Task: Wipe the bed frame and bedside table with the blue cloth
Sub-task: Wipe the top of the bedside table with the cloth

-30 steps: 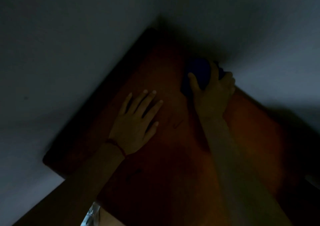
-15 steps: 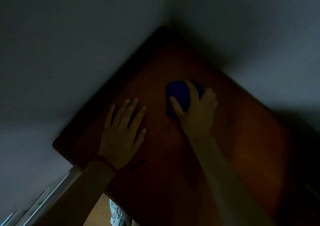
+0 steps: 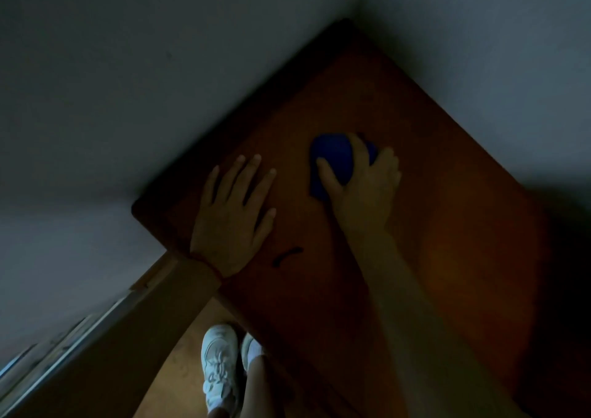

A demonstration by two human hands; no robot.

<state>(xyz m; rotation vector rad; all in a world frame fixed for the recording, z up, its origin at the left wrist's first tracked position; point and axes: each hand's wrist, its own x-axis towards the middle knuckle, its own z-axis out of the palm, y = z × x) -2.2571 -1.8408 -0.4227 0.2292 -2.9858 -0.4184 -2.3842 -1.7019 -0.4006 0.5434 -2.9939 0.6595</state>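
Looking down through the head camera, pretty much everything is seen in dim light, so detail is limited. A reddish-brown wooden desk point(image 3: 431, 225) is seen pushed right into the corner where two pale walls point(image 3: 128, 81) meet, its far corner tucked against the join.

The blue cloth point(image 3: 332, 161) is found on the desk top, roughly mid-surface, a bit toward the far corner. It is bunched up and pressed down under the right hand point(image 3: 361, 190). That hand's fingers point(image 3: 359, 152) are curled over the cloth with the thumb hooked around its near-left edge, so the cloth is gripped against the wood rather than lying loose.

The left hand point(image 3: 233, 216) is laid flat on the desk just beside the cloth, near the left corner, palm down. Its fingers point(image 3: 252, 174) are spread a little and nothing is held in them. A thin band can just be made out at that wrist.

A small dark curved mark point(image 3: 287, 255) is seen on the desk between the two forearms; what it is can't be told.

Below the desk edge, a wooden floor point(image 3: 172, 379) is visible, with white sneakers point(image 3: 220, 366) planted on it close to the desk.
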